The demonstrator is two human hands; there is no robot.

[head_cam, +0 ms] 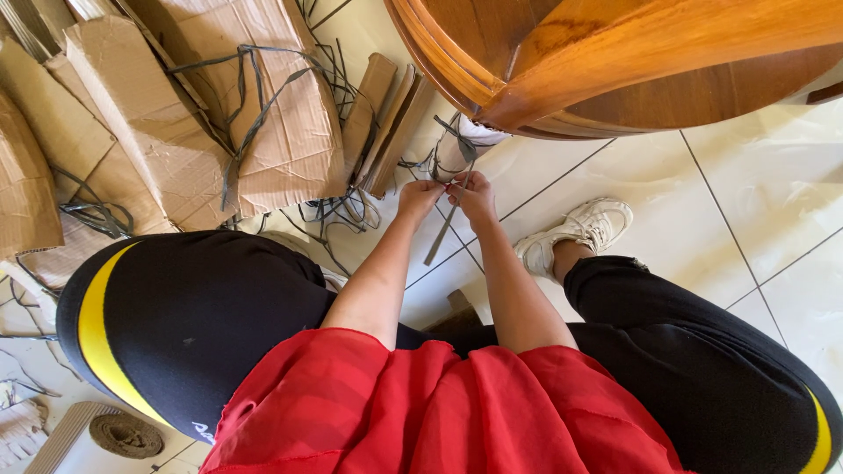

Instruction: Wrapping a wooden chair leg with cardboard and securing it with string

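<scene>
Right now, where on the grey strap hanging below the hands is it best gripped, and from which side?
Probably the free tail of the grey strap, below the right hand and left hand. It hangs loose over bare tile, so pinch its flat faces from the near side.

Flattened cardboard sheets [167, 114] lay heaped at the far left with loose grey straps [246, 96] trailing over them — a round wooden table [615, 61] loomed far right, and a coil of twine [126, 434] sat near left on the tiled floor [755, 202].

Two hands [420, 197] [475, 195], one white shoe [580, 230], one wooden table [615, 61], one strap [442, 230], several cardboard pieces [176, 114]
</scene>
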